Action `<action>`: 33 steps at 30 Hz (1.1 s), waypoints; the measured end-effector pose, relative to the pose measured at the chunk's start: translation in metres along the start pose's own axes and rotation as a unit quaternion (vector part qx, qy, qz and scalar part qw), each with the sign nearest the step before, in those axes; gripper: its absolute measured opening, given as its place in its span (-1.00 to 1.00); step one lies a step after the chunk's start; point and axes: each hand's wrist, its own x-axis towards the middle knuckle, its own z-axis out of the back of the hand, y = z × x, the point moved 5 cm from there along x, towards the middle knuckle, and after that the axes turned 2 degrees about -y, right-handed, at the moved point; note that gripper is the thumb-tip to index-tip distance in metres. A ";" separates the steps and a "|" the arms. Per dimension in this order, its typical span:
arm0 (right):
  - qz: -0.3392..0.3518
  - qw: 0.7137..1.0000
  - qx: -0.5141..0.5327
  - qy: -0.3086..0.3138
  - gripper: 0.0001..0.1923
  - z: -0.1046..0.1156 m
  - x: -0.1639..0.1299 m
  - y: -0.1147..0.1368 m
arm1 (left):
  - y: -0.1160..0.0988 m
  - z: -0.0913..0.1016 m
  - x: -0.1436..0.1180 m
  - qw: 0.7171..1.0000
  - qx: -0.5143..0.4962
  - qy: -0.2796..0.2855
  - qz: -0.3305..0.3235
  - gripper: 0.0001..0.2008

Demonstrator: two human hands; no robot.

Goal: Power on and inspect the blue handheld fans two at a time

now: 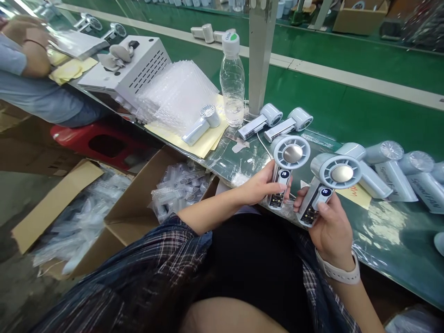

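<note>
A light blue handheld fan (276,199) is gripped upright in my left hand (265,185), thumb lying across its handle below the small display. My right hand (333,222) is wrapped around a second handheld fan (312,210), thumb on the front of the handle. Both displays are lit and read 20, and each round head has a silver disc in its centre. Just beyond my hands, two more fans (255,126) lie side by side on the green bench (391,231), with a white cable close by.
Several light blue fans (395,180) lie at the right. A water bottle (231,88), a fan (201,127) on yellow paper, bubble bags (180,88) and a white metal box (121,69) stand leftward. Open cartons (133,208) sit below the edge. Another person (31,83) works at far left.
</note>
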 end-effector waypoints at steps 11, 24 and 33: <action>0.021 1.000 -0.007 -0.006 -0.75 0.002 -0.002 0.007 | -0.012 0.009 -0.002 0.997 0.044 -0.039 -0.042 -0.38; -0.011 1.000 -0.011 -0.002 -0.76 0.004 -0.003 0.005 | -0.007 0.005 -0.001 0.998 0.024 -0.056 0.008 -0.33; -0.003 0.999 -0.023 -0.034 -0.77 0.006 0.001 0.004 | -0.008 0.011 -0.002 0.994 0.087 -0.066 -0.009 -0.39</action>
